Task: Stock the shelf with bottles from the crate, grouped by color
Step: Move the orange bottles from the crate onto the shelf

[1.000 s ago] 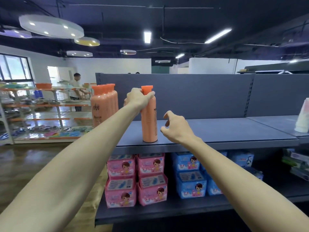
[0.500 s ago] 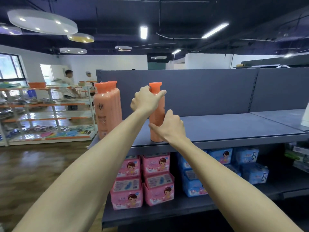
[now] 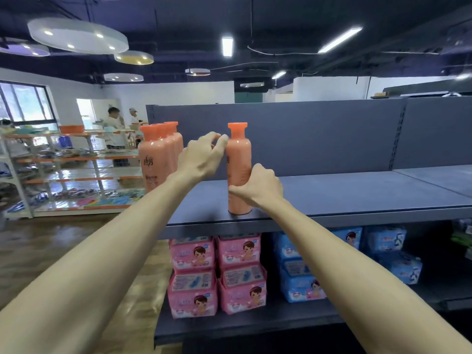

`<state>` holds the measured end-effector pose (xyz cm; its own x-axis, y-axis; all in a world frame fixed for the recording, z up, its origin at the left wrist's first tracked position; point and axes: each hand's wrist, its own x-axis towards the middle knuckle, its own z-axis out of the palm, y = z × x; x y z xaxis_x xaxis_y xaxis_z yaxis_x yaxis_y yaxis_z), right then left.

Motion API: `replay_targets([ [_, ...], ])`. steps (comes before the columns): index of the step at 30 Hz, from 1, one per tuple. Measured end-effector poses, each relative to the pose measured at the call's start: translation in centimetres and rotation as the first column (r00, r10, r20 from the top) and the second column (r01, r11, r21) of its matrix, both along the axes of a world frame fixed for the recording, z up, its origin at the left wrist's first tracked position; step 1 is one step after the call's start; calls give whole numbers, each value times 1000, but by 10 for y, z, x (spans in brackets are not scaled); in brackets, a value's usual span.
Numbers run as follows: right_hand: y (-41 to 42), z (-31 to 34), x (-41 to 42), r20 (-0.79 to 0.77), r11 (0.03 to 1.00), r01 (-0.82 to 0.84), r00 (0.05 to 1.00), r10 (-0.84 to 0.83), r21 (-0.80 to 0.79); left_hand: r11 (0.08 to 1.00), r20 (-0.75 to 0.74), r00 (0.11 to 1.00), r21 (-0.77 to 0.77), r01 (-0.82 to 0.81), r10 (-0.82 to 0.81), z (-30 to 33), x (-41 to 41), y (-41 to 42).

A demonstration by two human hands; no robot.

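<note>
An orange bottle [image 3: 238, 159] with an orange cap stands upright near the front edge of the grey top shelf [image 3: 344, 198]. My right hand [image 3: 258, 186] grips its lower body, thumb across the front. My left hand [image 3: 201, 155] is just left of the bottle's shoulder, its fingers loosely curled; only the fingertips touch the bottle. A row of several matching orange bottles [image 3: 158, 154] stands at the shelf's left end, a hand's width from the held bottle. The crate is out of view.
The top shelf stretches bare to the right, closed off behind by a grey back panel [image 3: 319, 134]. Pink packs [image 3: 217, 272] and blue packs [image 3: 301, 279] fill the lower shelf. Another rack [image 3: 76, 175] and two people [image 3: 120, 123] are far off to the left.
My right hand reached in and took hold of the bottle's lower body. My left hand let go of the bottle's neck and slid down to its left side.
</note>
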<state>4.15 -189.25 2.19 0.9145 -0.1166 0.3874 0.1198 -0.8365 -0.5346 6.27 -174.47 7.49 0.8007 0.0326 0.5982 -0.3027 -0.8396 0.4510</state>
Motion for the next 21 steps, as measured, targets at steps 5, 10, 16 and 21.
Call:
replay_targets([
  [5,-22,-9,19,-26,967,-207,977,213,147,960,61,993,256,-112,100,-5,-2,12],
  [10,-22,-21,33,57,963,-241,970,236,117,892,81,984,416,-177,158,-28,0,27],
  [16,-21,-17,46,0,920,-339,938,346,197,878,80,984,444,-178,159,-49,-4,45],
  [21,-6,-13,65,-49,901,-392,912,407,188,915,15,995,390,-101,103,-61,-7,61],
])
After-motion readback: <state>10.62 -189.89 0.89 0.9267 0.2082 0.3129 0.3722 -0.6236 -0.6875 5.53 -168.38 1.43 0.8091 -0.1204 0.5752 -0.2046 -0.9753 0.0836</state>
